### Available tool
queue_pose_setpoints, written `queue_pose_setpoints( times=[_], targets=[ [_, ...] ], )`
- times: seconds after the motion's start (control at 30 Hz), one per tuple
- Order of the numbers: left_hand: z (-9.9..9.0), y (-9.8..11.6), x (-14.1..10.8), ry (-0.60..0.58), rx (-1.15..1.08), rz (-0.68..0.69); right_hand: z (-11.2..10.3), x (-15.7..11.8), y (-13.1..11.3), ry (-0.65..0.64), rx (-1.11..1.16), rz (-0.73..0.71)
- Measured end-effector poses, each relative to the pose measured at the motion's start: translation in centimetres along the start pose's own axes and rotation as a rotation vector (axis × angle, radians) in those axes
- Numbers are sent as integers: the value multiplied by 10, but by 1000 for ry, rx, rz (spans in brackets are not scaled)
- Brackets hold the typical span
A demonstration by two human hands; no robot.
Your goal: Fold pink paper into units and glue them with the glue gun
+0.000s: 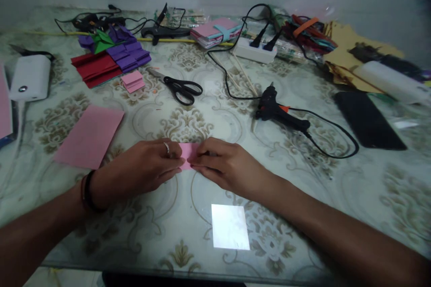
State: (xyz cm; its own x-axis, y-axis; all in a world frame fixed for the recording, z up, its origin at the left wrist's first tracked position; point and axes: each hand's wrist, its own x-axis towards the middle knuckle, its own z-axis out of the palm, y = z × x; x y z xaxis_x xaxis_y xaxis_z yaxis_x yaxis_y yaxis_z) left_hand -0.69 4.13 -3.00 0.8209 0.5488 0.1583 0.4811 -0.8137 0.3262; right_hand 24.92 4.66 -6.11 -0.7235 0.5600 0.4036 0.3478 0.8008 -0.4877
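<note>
Paper-wise, the pink piece (189,156), the sheet (90,136) and the red folds (97,68) all look matt, while the table (151,224) is smooth and super glossy, with a bright patch (230,227) that looks like reflected light. Scissors (171,82) are metal blades (156,73) on black plastic handles (178,89), the glue gun (283,116) is dull black plastic, and the power strip (249,50) and power bank (32,76) look like smooth white plastic. Phone's (370,120) smooth and dark, sticks (245,74) look like bare wood, the bag (188,14) is shiny, crinkly clear plastic, and that ring (166,147) looks like shiny metal, fwiw.
</note>
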Motion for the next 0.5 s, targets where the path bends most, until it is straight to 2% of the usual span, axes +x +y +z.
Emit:
queue_pose_setpoints(
  times=[0.23, 0.33, 0.5],
  targets=[
    [-12, 15, 1, -137, 139, -50, -7, 0, -19, -121, -212, -7],
    [-14, 19, 2, -155, 171, -65, -9, -2, -27, -172, -303, 7],
    [-19, 22, 3, -173, 190, -59, -12, -5, -32, -180, -401, -4]
  ],
)
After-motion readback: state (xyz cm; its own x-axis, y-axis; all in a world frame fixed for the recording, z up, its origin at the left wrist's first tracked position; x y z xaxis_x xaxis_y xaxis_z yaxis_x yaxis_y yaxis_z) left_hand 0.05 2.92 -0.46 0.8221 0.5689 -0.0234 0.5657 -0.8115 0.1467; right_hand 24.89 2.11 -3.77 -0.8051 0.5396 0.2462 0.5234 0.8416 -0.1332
